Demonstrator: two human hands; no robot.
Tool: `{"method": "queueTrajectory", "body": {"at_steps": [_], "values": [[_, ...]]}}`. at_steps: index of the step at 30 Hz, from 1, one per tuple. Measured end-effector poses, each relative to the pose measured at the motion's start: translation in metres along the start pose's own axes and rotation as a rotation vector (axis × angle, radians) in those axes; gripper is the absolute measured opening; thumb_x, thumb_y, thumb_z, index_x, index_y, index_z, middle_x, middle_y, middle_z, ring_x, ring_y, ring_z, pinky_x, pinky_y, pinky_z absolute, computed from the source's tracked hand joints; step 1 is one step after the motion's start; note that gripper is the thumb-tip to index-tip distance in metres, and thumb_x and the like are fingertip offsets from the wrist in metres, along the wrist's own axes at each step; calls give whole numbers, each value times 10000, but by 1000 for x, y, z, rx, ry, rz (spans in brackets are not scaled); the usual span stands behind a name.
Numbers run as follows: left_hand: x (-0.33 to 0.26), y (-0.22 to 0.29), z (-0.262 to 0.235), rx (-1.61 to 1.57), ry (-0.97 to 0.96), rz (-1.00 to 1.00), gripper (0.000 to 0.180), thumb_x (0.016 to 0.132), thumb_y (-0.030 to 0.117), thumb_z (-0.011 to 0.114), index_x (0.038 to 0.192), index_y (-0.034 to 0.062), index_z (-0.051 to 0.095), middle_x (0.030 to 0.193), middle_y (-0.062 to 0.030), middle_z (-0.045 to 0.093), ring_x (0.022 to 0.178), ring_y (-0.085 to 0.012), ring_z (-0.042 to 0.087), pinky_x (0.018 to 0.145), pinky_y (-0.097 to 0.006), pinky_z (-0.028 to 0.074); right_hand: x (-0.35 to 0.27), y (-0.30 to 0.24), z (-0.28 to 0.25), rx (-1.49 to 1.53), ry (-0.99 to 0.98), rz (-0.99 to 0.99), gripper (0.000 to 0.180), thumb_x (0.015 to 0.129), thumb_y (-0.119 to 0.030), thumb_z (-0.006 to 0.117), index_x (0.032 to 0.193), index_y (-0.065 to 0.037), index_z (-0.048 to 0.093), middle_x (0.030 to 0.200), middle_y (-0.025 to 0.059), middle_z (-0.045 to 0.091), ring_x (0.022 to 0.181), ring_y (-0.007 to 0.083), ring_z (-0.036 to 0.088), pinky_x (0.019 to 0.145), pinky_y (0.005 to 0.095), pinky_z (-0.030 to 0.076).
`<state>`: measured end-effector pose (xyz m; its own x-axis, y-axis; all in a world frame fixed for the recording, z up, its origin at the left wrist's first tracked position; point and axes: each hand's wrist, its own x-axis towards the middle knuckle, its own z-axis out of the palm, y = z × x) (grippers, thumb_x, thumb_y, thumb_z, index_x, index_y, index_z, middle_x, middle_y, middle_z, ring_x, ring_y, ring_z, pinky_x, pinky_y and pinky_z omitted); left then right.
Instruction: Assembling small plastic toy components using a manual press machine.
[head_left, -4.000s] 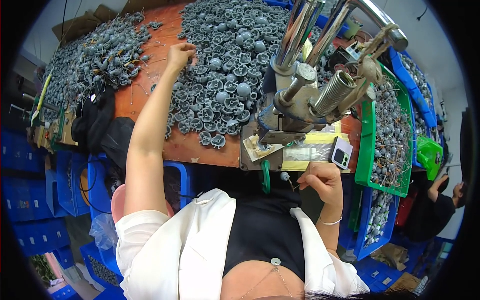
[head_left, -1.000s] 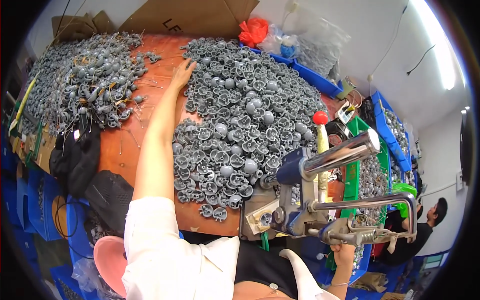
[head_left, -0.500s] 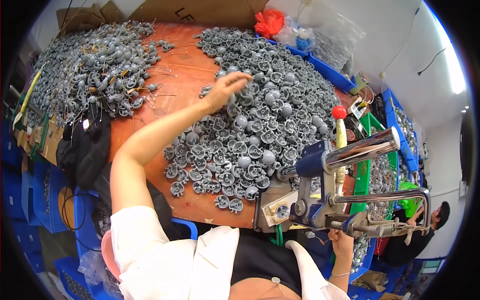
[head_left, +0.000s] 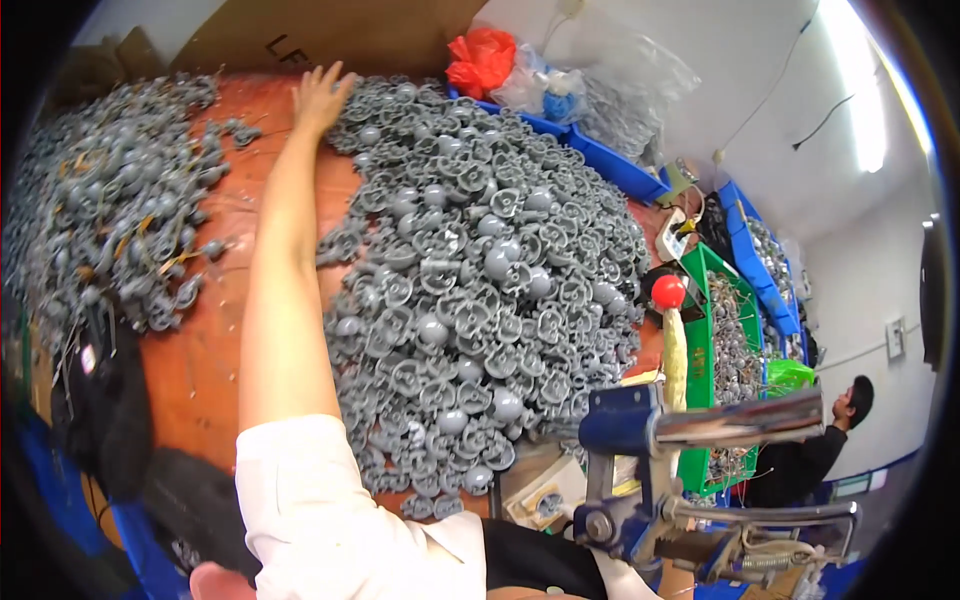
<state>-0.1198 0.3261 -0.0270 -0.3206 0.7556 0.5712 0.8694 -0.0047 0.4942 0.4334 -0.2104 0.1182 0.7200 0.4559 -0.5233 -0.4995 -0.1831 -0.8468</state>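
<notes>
Head view: the left hand [head_left: 318,105] reaches to the far left edge of the heaped grey plastic parts [head_left: 500,265] on the worktop [head_left: 200,385], fingers spread and grasping nothing visible; contact is unclear. The right hand is hidden behind the metal press [head_left: 618,422] on the near right, so its grasp can't be told. The parts look light and stiff, their domes probably slippery; pinching an open rim seems surest.

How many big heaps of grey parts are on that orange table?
2: the wiry heap at left, and the middle heap, its far end beside the left hand.
</notes>
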Motion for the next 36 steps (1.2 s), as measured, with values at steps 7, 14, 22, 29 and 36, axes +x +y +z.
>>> {"method": "queueTrajectory", "body": {"at_steps": [7,14,22,29,36], "values": [[10,-8,32,-234,-140,117,434,848,497,548,1140,192,649,1271,-113,554,1147,-230,543,956,-342,409,44,-1,-44,-234,-60,-119,169,926,-269,547,1009,-122,539,714,8,521,580,107,474,537,261,420],[-46,40,28,-915,-344,168,267,845,169,608,1064,19,638,995,-56,668,944,-143,584,846,-284,448,65,5,-103,-421,-286,-156,154,918,-255,561,986,-118,544,697,6,508,571,98,466,533,258,416],[-121,135,-69,-1225,-620,-30,396,867,260,637,1183,32,567,1096,-14,592,979,-103,524,885,-244,412,53,18,-143,-275,-382,-304,170,916,-212,568,815,-87,512,647,4,464,489,72,366,434,215,292],[-184,177,-145,-865,-573,587,525,865,269,619,1343,125,456,1312,-83,491,1224,-214,438,1051,-350,313,4,-4,-92,-444,-625,-222,341,950,-226,519,655,-74,440,590,8,436,443,51,332,410,195,274],[-124,115,-141,-449,14,487,194,849,154,570,975,31,652,948,-150,651,900,-282,613,804,-368,473,21,6,-112,-351,-523,-209,263,948,-171,510,717,-62,446,608,5,422,457,68,338,414,201,266]]}}
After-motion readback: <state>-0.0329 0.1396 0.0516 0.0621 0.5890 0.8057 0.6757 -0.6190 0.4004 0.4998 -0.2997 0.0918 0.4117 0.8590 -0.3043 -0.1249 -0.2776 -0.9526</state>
